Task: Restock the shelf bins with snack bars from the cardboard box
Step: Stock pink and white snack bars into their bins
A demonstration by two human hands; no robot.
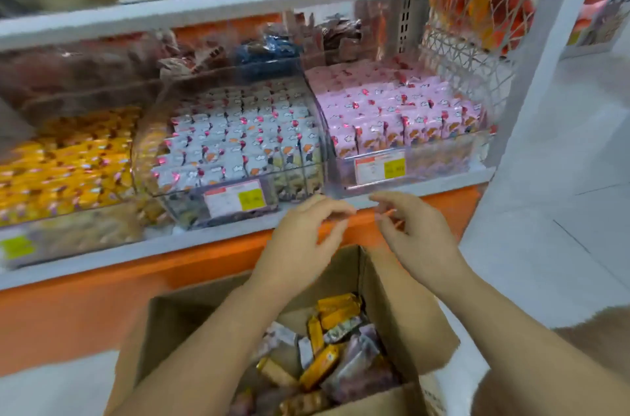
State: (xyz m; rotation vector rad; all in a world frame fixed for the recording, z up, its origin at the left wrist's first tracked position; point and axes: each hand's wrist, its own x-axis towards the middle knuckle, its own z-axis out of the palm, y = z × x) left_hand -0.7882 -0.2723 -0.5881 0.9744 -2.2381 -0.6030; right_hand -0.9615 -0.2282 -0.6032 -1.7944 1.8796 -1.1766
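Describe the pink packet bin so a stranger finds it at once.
On the white shelf above the orange base stands a row of clear bins. Take the rightmost bin, beside the white lattice basket: only its packets are pink.

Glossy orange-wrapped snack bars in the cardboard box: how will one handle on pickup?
Probably light and fairly stiff: the glossy orange-wrapped snack bars keep a flat rectangular shape. The shiny wrapper looks slippery. They lie loosely heaped in the brown cardboard box, so neighbours may shift.

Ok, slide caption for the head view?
Left hand and right hand hover over the open cardboard box of snack bars, before stocked clear shelf bins.
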